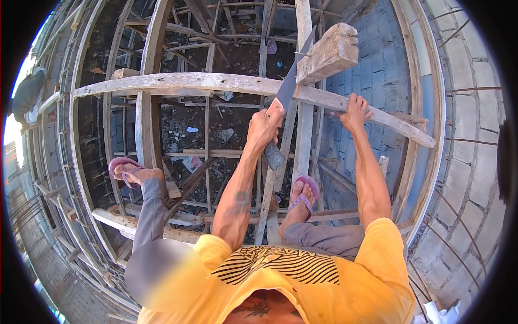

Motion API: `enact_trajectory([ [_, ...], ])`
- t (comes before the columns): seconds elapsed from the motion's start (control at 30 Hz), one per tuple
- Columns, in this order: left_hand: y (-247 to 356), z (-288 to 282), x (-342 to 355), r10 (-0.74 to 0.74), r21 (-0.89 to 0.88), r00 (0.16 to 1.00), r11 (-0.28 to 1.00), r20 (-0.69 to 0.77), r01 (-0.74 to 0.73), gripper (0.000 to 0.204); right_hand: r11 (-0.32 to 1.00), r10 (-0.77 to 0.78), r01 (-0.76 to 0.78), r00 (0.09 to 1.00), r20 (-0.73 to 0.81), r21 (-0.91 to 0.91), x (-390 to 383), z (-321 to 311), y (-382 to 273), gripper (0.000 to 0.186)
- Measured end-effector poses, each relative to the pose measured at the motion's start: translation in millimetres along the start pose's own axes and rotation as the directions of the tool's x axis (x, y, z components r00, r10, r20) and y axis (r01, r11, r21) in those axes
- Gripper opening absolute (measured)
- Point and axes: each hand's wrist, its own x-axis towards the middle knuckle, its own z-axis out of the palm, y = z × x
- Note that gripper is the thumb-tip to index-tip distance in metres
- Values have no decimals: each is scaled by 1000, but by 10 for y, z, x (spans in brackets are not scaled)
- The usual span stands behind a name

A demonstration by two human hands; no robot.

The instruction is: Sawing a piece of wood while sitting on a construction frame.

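Observation:
My left hand point(264, 127) is closed around the handle of a handsaw point(288, 83). Its dark blade points up and away, crossing a long horizontal timber point(210, 81) beside a short thick wood block point(329, 56). A grey blunt end point(274, 155) sticks out below that fist; whether it belongs to the saw handle cannot be made out. My right hand point(354, 112) grips the same timber to the right of the block, fingers over its edge. A nail point(302, 53) juts from the block's left side, close to the blade.
Upright posts point(150, 54) and cross timbers surround me. My sandalled feet point(302, 200) rest on lower framing, with rubble-strewn ground point(226, 132) far below. A block wall point(464, 108) with protruding steel rods stands at right. A dark figure-like shape point(28, 96) appears far left.

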Motion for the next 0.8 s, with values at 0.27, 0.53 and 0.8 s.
enact_trajectory([
  [0.27,-566,-220,-925,-106,-76,994,991,35,108,42,998,58,-59,998,-38,-17,-81,2,200,70],
  [0.53,33,87,47,72,35,997,997,-29,-71,45,1000,21,-20,1000,-20,3,-28,-29,-72,74],
  [0.8,-609,-274,-1227,-168,15,985,986,34,167,46,997,63,-65,997,-41,-44,-101,-105,175,70],
])
